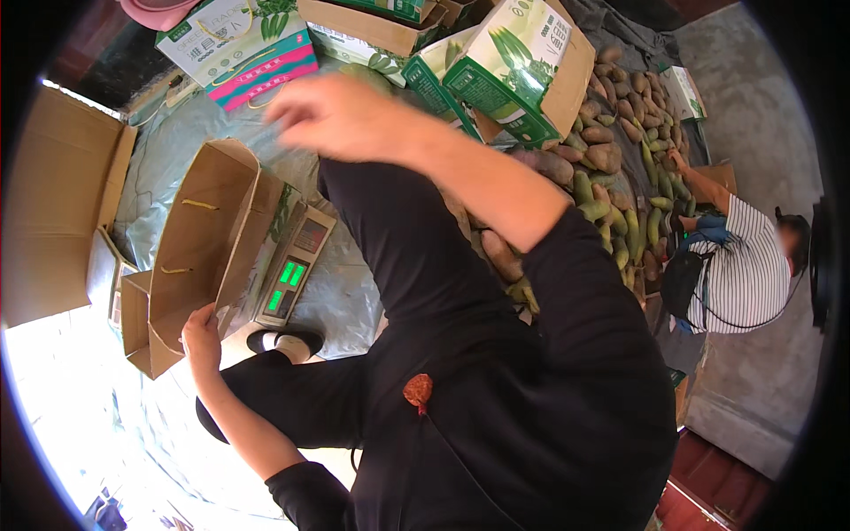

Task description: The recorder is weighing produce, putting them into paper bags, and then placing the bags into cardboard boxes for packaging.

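Note:
An open cardboard box (208,212) with yellow cord handles on its inner wall stands at the left, on or against a weighing scale (297,257) with green lit digits. My left hand (202,339) pinches the near edge of this box, thumb and fingers closed on the cardboard. My right hand (336,117) is in the air past my knee, smeared by motion. Its fingers are too blurred to show whether anything is in them. Beyond it are a pink and green striped carton (257,66) and white and green printed boxes (522,66).
Many long green and reddish-brown radishes (602,155) lie heaped on dark cloth (633,35) at the right. Another person in a striped shirt (739,265) reaches toward the heap. A large cardboard sheet or box side (53,203) stands at the far left. Clear plastic sheeting (332,292) covers the floor.

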Action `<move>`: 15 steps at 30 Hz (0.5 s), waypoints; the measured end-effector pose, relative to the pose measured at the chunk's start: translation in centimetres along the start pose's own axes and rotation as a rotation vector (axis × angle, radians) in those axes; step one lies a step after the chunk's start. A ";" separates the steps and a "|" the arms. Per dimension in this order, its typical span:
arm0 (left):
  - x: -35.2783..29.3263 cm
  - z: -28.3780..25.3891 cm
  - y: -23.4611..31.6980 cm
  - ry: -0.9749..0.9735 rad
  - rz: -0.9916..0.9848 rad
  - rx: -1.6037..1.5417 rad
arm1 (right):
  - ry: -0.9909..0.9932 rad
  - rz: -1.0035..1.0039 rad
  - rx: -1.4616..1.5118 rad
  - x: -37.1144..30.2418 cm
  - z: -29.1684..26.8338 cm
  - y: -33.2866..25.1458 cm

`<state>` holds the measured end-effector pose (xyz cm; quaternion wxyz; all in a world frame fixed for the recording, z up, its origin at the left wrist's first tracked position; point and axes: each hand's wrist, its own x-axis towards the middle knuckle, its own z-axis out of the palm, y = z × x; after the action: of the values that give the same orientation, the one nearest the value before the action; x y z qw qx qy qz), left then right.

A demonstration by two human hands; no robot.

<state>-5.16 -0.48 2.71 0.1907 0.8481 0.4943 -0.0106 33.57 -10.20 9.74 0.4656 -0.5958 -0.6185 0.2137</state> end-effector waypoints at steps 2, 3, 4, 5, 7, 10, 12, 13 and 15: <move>-0.4 0.0 -0.4 -0.007 -0.011 -0.010 | 0.078 0.196 0.028 -3.2 -4.6 1.8; -0.2 -0.1 0.0 0.006 -0.008 -0.009 | 0.157 0.202 -0.027 -5.2 -6.4 3.9; 0.0 -0.1 0.2 0.021 -0.007 -0.009 | 0.200 0.343 -0.092 -7.3 -7.9 5.1; 0.3 0.1 0.1 0.009 -0.015 -0.018 | 0.239 0.443 -0.151 -9.8 -8.8 8.0; 0.1 -0.2 0.0 0.003 -0.026 -0.001 | 0.251 0.537 -0.245 -15.1 -9.2 13.8; 1.1 0.7 0.8 -0.037 -0.021 -0.038 | 0.144 0.868 -0.525 -25.3 -9.3 20.4; 0.5 0.6 0.0 -0.037 -0.063 -0.063 | 0.096 0.916 -0.546 -30.6 -7.8 22.3; 0.8 1.1 -0.8 -0.018 -0.036 -0.071 | 0.133 0.869 -0.496 -33.8 -7.5 23.0; 1.3 1.7 -0.8 -0.002 -0.010 -0.080 | 0.043 1.375 -0.626 -39.2 -7.3 24.5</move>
<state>-4.83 0.39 0.63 0.2248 0.8372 0.4986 0.0074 47.24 -44.14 -19.47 0.0484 -0.9559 -0.1299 0.2590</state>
